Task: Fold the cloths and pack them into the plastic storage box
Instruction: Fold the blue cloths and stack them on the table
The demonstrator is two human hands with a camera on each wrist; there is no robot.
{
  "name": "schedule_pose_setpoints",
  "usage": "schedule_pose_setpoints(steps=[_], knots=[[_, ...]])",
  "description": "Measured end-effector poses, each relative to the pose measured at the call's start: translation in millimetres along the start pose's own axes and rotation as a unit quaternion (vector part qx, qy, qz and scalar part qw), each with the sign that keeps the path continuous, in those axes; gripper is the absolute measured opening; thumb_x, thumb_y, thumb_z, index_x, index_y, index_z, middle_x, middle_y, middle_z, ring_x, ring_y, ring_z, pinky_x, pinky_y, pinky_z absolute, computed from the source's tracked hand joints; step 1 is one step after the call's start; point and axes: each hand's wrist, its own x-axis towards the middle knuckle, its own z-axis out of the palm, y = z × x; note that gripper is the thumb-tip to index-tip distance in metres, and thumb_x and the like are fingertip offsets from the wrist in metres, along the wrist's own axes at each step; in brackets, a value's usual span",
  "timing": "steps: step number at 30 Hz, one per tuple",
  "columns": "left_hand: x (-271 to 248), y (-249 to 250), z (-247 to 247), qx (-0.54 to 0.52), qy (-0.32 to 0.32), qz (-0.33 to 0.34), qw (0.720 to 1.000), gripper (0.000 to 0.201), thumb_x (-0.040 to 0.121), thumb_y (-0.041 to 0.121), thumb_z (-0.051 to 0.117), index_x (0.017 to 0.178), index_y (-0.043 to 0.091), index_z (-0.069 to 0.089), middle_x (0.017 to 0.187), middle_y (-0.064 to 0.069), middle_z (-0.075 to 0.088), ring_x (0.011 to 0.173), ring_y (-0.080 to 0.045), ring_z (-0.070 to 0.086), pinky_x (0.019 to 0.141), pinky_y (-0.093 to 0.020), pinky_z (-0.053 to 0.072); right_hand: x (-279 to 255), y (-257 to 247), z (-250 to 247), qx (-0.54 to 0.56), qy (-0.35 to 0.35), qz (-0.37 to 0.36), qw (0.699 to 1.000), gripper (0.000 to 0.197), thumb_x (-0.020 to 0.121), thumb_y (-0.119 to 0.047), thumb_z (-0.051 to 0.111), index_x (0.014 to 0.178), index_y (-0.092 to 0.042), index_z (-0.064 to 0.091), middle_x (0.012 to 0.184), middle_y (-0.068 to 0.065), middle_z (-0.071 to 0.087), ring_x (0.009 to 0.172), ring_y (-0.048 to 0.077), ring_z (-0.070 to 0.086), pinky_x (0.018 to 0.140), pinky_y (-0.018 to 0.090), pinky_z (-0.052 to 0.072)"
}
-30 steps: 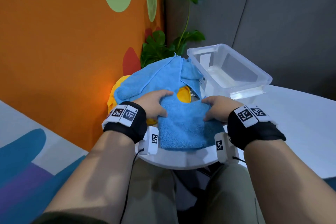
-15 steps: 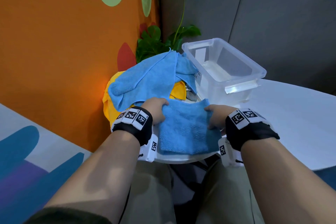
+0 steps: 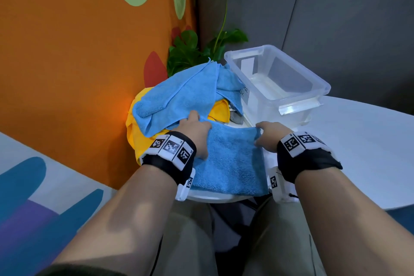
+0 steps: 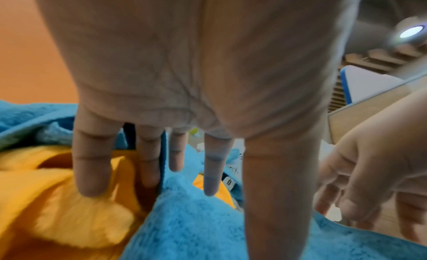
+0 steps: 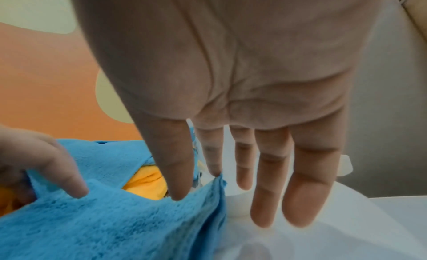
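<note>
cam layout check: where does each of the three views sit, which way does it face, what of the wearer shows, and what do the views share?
Head: on the head, looking forward and down at the folded blue cloth, cloth pile and empty plastic storage box; both forearms, left hand, right hand, legs show.
Left wrist: under the left hand, looking along its fingers at blue and yellow cloth; right hand at frame right.
Right wrist: along the right hand, thumb and forefinger pinching the blue cloth's corner; left thumb at frame left.
Shared: all three see the folded blue cloth.
</note>
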Motion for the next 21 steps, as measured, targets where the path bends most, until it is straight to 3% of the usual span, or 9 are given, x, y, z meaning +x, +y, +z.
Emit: schedule_pose_setpoints(steps=[5, 8, 11, 15, 18, 21], knots=[[-1, 11, 2, 0.099, -0.081, 0.057, 0.99, 0.085, 0.07, 0.051, 0.078, 0.143, 0.042, 0.036, 0.145, 0.004, 0.033, 0.133, -0.029, 0.03, 0.1, -0.05, 0.038, 11, 8, 4, 0.018, 0.02, 0.024, 0.999, 0.05, 0.091, -0.017, 0.055, 0.138, -0.014, 0.04, 0.131, 0.012, 0.05, 0.112, 0.028, 0.055, 0.085, 0.03, 0.044], [1, 15, 10, 0.112, -0.12, 0.056, 0.985, 0.093, 0.07, 0.057, 0.076, 0.147, 0.044, 0.026, 0.155, 0.006, 0.023, 0.138, -0.033, 0.026, 0.103, -0.052, 0.033, 15, 10, 7, 0.034, 0.039, 0.039, 0.998, 0.053, 0.092, -0.02, 0.056, 0.14, -0.013, 0.036, 0.134, 0.014, 0.045, 0.114, 0.03, 0.053, 0.085, 0.031, 0.043], [3, 20, 14, 0.113, -0.124, 0.055, 0.984, 0.096, 0.071, 0.061, 0.073, 0.149, 0.042, 0.021, 0.158, 0.003, 0.016, 0.139, -0.036, 0.025, 0.105, -0.053, 0.033, 18, 8, 9, 0.051, 0.064, 0.054, 0.995, 0.051, 0.091, -0.023, 0.056, 0.137, -0.013, 0.038, 0.132, 0.014, 0.042, 0.113, 0.032, 0.052, 0.084, 0.033, 0.043], [4, 30, 20, 0.087, -0.102, 0.05, 0.99, 0.089, 0.07, 0.066, 0.07, 0.145, 0.039, 0.031, 0.149, -0.002, 0.031, 0.131, -0.037, 0.032, 0.1, -0.051, 0.041, 15, -6, 11, 0.017, 0.088, 0.021, 0.996, 0.049, 0.086, -0.03, 0.06, 0.131, -0.018, 0.046, 0.126, 0.01, 0.041, 0.11, 0.031, 0.051, 0.089, 0.04, 0.048], [5, 32, 23, 0.065, -0.091, 0.055, 0.992, 0.088, 0.068, 0.069, 0.069, 0.142, 0.036, 0.036, 0.143, -0.004, 0.037, 0.126, -0.038, 0.035, 0.099, -0.049, 0.042, 11, -17, 15, -0.042, 0.016, -0.031, 0.998, 0.062, 0.078, -0.037, 0.07, 0.133, -0.021, 0.045, 0.131, 0.009, 0.041, 0.11, 0.028, 0.054, 0.09, 0.039, 0.049], [4, 27, 22, 0.065, -0.097, 0.055, 0.992, 0.097, 0.068, 0.068, 0.07, 0.148, 0.04, 0.024, 0.151, 0.0, 0.027, 0.132, -0.036, 0.03, 0.102, -0.05, 0.039, 8, -18, 27, -0.096, -0.053, -0.055, 0.992, 0.088, 0.061, -0.047, 0.082, 0.133, -0.022, 0.038, 0.13, 0.004, 0.044, 0.113, 0.026, 0.053, 0.09, 0.041, 0.049]])
